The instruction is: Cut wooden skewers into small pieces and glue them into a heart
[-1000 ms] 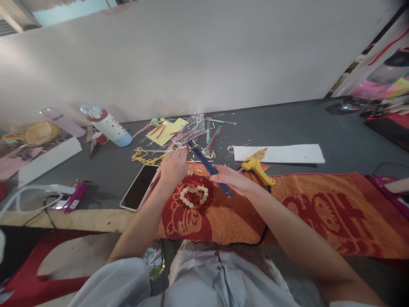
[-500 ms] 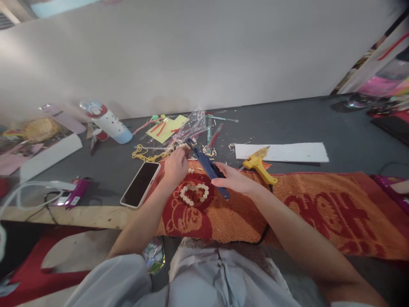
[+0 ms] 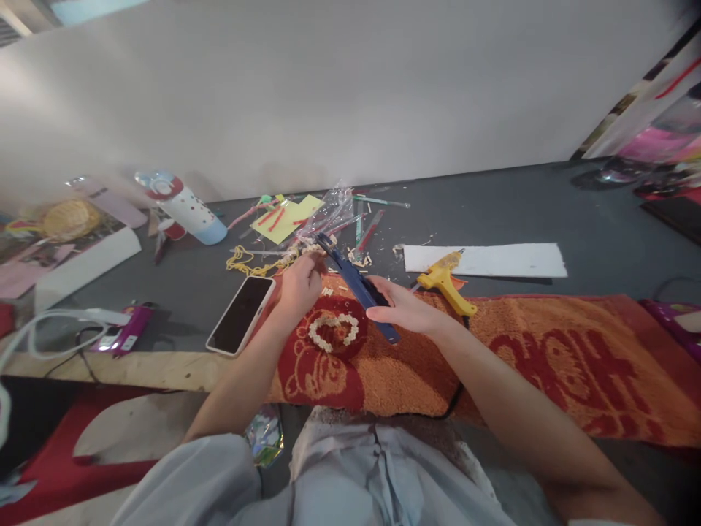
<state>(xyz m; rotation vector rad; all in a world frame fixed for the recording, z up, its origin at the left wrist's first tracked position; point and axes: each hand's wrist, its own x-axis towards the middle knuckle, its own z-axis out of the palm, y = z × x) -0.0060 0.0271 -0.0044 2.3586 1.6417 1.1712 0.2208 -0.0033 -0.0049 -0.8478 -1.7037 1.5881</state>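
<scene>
Right hand [image 3: 402,305]: fingers wrapped around the near part of a long dark-blue tool [image 3: 353,277].
Tool: held slantwise above the towel's far edge, its far end just beside the left hand.
Left hand [image 3: 300,281]: fingers bent together; whether they pinch anything, I cannot tell.
Heart: a heart-shaped outline of small cream pieces [image 3: 315,334] lies below the hands, between the forearms.
Towel: orange-and-red terry towel [image 3: 405,372] under the heart, along the near edge of the dark grey table [image 3: 493,212].
Close left: white-edged phone with a black screen [image 3: 241,315], just beside the left forearm.
Close right: yellow glue gun [image 3: 445,281], partly over a flat white strip [image 3: 504,260].
Beyond the hands: tangled yellow thread [image 3: 241,261], yellow paper [image 3: 282,225] and crumpled clear plastic [image 3: 333,208] crowd the space past the tool's far end.
Far left: white bottle with dots and a pale-blue base [image 3: 189,212], well apart from the hands.
</scene>
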